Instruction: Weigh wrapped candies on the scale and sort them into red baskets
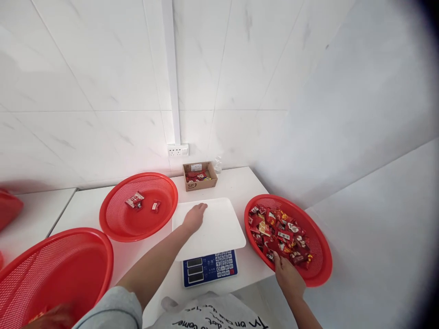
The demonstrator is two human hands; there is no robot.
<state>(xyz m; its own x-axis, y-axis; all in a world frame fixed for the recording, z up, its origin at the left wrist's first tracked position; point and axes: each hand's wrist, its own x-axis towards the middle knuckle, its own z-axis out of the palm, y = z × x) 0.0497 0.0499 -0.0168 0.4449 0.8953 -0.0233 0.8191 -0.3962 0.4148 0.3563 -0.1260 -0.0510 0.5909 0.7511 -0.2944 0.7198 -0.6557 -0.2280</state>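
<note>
My left hand (194, 218) is over the white weighing pan (219, 228) of a digital scale, its fingers drawn together; anything inside them is hidden. Below the pan shows the scale's blue keypad and display panel (210, 269). On the right, a red plastic basket (322, 260) holds many small red snack packets (284, 233). My right hand (290, 276) reaches across this basket's near rim, with bent fingers among the nearest packets. What those fingers grip cannot be made out.
Another red basket (139, 233) with a few packets stands left of the scale. A third basket (85, 278) is at lower left, with another person's blurred hand (55, 316) in it. Behind the scale sits a small cardboard box (202, 183) of packets, near a wall socket (178, 150).
</note>
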